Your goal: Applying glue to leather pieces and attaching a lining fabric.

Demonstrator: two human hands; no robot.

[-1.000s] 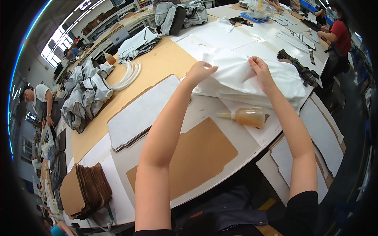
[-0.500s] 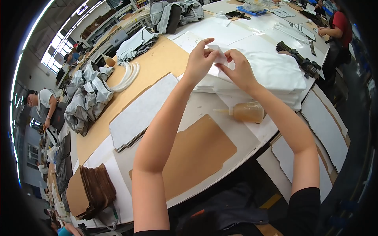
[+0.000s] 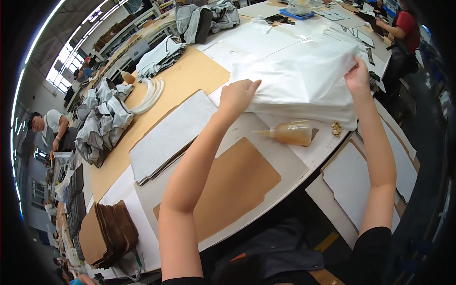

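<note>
A stack of thin white sheets [image 3: 304,110], which looks like soft cloth, lies on the table ahead of me. My right hand [image 3: 357,77] pinches the top white sheet [image 3: 327,71] by its right side and holds it raised in folds. At the near left corner of the stack, my left hand [image 3: 237,98] is closed on the sheet's edge, its thumb on top; the fingertips are partly hidden. Nearer me, a squeeze bottle [image 3: 292,133] of amber liquid lies on its side, nozzle to the left. A brown board [image 3: 237,190] lies flat below my left forearm.
White-faced boards [image 3: 171,137] lie left of my left forearm. A brown board stack [image 3: 114,232] stands at the near left, grey fabric pieces [image 3: 102,118] beyond. More boards [image 3: 351,180] are under my right arm. A person in red [image 3: 406,31] works at far right, another [image 3: 54,126] at left.
My hands, close together at a white corner before, have moved apart. The right hand went right with the sheet, which is now drawn across the stack; the left came slightly nearer.
</note>
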